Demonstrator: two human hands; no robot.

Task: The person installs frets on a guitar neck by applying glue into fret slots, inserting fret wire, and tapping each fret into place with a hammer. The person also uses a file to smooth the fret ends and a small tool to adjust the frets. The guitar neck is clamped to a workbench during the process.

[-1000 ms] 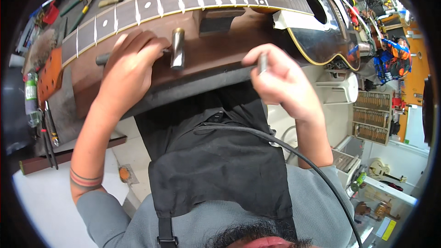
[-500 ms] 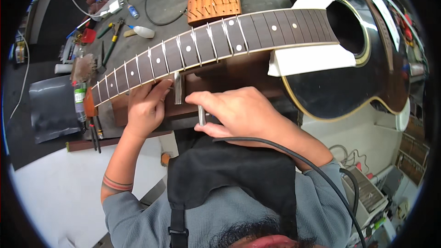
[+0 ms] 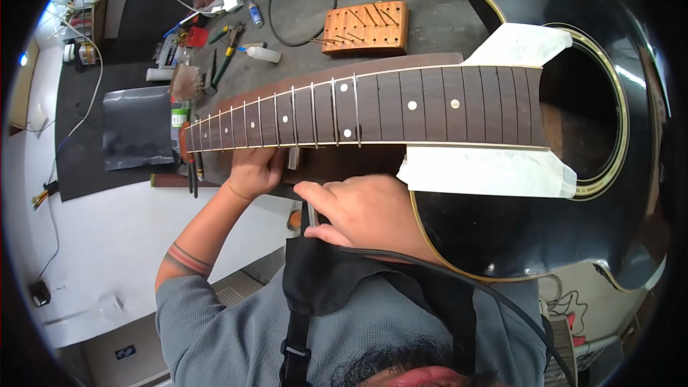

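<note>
An acoustic guitar with a black body [image 3: 494, 233] lies across the bench, its dark fretboard [image 3: 390, 111] running left. Silver frets [image 3: 335, 112] cross the left part; only slots show nearer the soundhole. My left hand [image 3: 256, 170] is curled at the neck's near edge, its fingertips hidden beneath it. Beside it, a shiny metal cylinder [image 3: 293, 158] stands out from under the neck. My right hand [image 3: 365, 208] is closed around a silver metal bar [image 3: 312, 216], gripped between thumb and fingers. Whether bar and cylinder belong to one tool, I cannot tell.
White tape [image 3: 487, 172] covers the body on both sides of the fretboard end. Beyond the neck are a drilled wooden block [image 3: 365, 27] holding thin pins, a squeeze bottle [image 3: 263, 54], pliers [image 3: 228, 57] and a brush [image 3: 188, 82]. A black cable [image 3: 459, 272] crosses my right arm.
My view has shifted, so the guitar sits lower and the neck looks more level. Both hands stay near the neck's near edge, and the right still holds the metal bar.
</note>
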